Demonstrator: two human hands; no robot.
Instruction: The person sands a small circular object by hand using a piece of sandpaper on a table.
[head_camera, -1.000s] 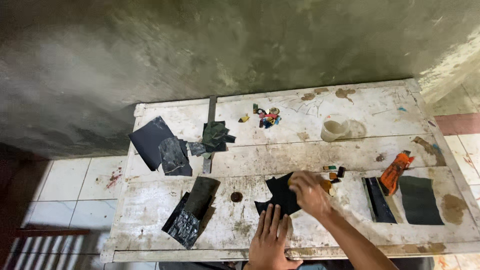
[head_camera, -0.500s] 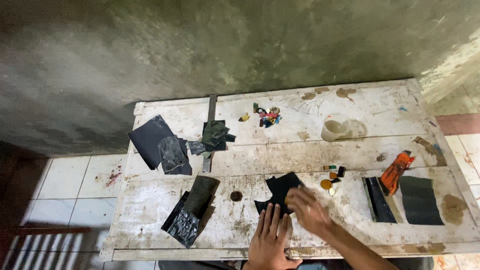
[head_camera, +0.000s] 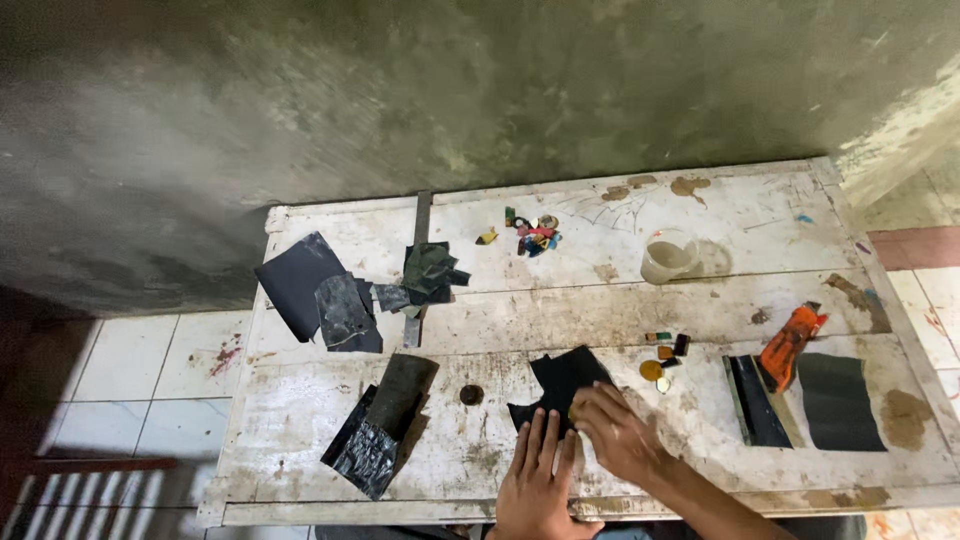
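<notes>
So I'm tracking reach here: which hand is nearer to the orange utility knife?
The right hand. It rests on the black sheet piece, left of the orange utility knife. The left hand lies further left, at the table's near edge.

No packages, labels, signs or screens showed: the worn white table (head_camera: 700, 310) bore only dark scraps, small coloured bits and an orange tool.

A stained white wooden table (head_camera: 600, 310) is carrying black sheet scraps (head_camera: 318, 285), an orange cutter (head_camera: 790, 345) at right and a plastic cup (head_camera: 668, 256) on the far side.
</notes>
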